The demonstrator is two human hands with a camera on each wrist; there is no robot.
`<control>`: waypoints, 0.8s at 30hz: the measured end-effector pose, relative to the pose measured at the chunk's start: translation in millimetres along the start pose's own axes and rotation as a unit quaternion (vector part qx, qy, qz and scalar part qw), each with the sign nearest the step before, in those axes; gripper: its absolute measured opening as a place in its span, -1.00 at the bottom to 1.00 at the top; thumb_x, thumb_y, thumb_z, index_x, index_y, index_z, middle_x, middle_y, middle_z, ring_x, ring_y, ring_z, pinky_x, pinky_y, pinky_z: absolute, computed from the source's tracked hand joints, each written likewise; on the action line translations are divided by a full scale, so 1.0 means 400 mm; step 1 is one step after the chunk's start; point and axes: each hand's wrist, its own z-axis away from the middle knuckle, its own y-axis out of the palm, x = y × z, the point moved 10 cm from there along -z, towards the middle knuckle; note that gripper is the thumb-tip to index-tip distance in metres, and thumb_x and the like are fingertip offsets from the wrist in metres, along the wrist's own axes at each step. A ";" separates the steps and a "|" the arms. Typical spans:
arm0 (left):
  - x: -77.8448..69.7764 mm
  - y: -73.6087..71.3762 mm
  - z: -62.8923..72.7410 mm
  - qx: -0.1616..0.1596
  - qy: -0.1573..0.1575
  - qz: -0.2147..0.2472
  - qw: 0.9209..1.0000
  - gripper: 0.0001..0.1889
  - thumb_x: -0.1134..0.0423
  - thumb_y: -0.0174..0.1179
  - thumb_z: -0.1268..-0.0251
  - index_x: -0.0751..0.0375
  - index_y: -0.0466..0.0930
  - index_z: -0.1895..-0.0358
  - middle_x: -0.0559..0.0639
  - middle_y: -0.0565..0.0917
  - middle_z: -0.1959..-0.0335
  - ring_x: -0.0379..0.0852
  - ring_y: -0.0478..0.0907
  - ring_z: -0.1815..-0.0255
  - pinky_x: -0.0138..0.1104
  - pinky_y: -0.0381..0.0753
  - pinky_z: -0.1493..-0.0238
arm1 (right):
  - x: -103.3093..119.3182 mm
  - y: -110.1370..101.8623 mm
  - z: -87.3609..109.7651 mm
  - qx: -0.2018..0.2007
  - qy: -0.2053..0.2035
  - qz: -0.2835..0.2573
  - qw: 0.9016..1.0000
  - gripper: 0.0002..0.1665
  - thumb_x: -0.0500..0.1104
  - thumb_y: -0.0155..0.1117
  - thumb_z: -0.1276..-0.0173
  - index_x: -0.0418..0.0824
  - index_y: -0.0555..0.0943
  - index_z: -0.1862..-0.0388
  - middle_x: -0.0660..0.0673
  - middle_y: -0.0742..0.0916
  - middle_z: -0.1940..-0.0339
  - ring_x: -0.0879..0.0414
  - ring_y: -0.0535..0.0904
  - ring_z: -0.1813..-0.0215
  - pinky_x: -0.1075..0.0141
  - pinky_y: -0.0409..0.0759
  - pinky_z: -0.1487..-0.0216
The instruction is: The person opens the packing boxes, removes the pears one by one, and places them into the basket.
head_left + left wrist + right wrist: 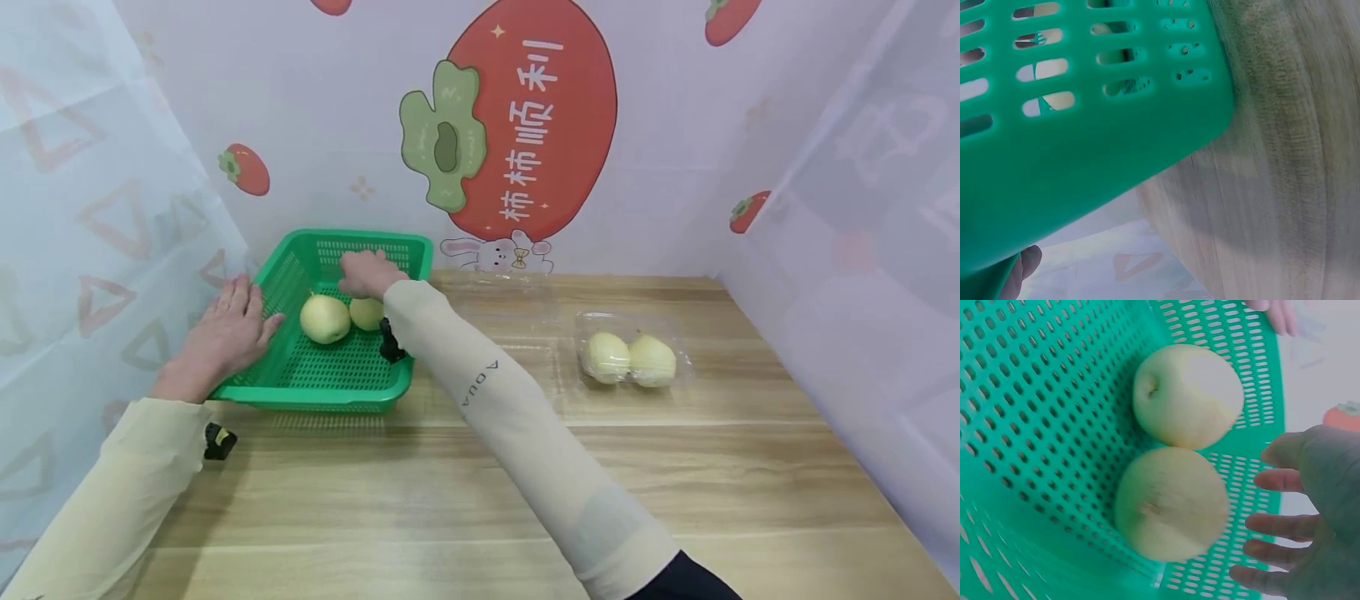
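Apart, boxed pears, right sleeve over basket rim

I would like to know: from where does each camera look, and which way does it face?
Head: worn on the head, facing forward and down over the table and basket; left hand, right hand and sleeves show.
Left wrist: worn there, facing the basket's outer side and the table; a bit of the left hand shows at lower left.
Right wrist: worn there, facing into the basket; the right hand shows at right, left fingers at the top edge.
Shared: head and right wrist both show two pears in the basket.
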 end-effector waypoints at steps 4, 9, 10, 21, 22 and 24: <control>0.006 0.003 0.005 -0.004 -0.001 0.007 1.000 -0.12 -0.21 -0.57 -0.56 0.64 -0.33 -0.48 0.48 -0.55 -0.49 0.43 -0.59 -0.53 0.29 -0.30 -0.50 | 0.032 -0.039 0.012 -0.022 -0.039 0.010 0.999 -0.77 -0.03 -0.19 -0.59 -0.01 0.40 0.27 0.03 0.42 0.40 0.17 0.21 0.44 0.31 0.18 0.42; 0.014 0.005 0.009 -0.006 -0.001 0.006 1.000 -0.12 -0.20 -0.59 -0.56 0.65 -0.33 -0.47 0.53 -0.52 -0.49 0.46 -0.56 -0.52 0.30 -0.30 -0.50 | 0.077 -0.095 0.046 -0.067 -0.084 0.025 0.994 -0.72 -0.09 -0.22 -0.58 -0.03 0.32 0.39 0.03 0.36 0.49 0.18 0.15 0.50 0.36 0.13 0.48; 0.015 0.004 0.009 -0.006 0.000 0.005 1.000 -0.13 -0.19 -0.58 -0.57 0.66 -0.33 -0.47 0.54 -0.51 -0.49 0.47 -0.55 -0.52 0.30 -0.29 -0.49 | 0.084 -0.106 0.054 -0.076 -0.091 0.031 0.992 -0.73 -0.09 -0.22 -0.58 -0.02 0.32 0.39 0.04 0.37 0.48 0.19 0.18 0.48 0.37 0.16 0.47; 0.010 -0.005 0.004 -0.004 -0.002 0.014 1.000 -0.14 -0.19 -0.58 -0.57 0.63 -0.35 -0.48 0.57 -0.47 -0.48 0.48 -0.55 -0.52 0.31 -0.30 -0.49 | 0.072 -0.200 0.143 -0.114 -0.157 0.015 0.981 -0.71 -0.16 -0.23 -0.56 -0.06 0.27 0.44 0.04 0.35 0.53 0.19 0.15 0.47 0.41 0.09 0.41; 0.009 -0.005 0.003 -0.002 -0.003 0.016 1.000 -0.14 -0.19 -0.59 -0.57 0.63 -0.36 -0.48 0.57 -0.47 -0.48 0.48 -0.55 -0.52 0.31 -0.30 -0.49 | 0.068 -0.207 0.152 -0.116 -0.162 0.019 0.980 -0.71 -0.16 -0.23 -0.56 -0.07 0.28 0.44 0.03 0.35 0.53 0.18 0.15 0.46 0.41 0.09 0.40; 0.006 -0.005 0.001 0.001 -0.003 0.021 1.000 -0.14 -0.19 -0.59 -0.57 0.62 -0.37 -0.49 0.58 -0.46 -0.48 0.47 -0.56 -0.52 0.31 -0.30 -0.49 | 0.058 -0.220 0.169 -0.122 -0.170 0.030 0.977 -0.73 -0.16 -0.21 -0.56 -0.08 0.31 0.41 0.04 0.37 0.51 0.18 0.18 0.44 0.42 0.11 0.38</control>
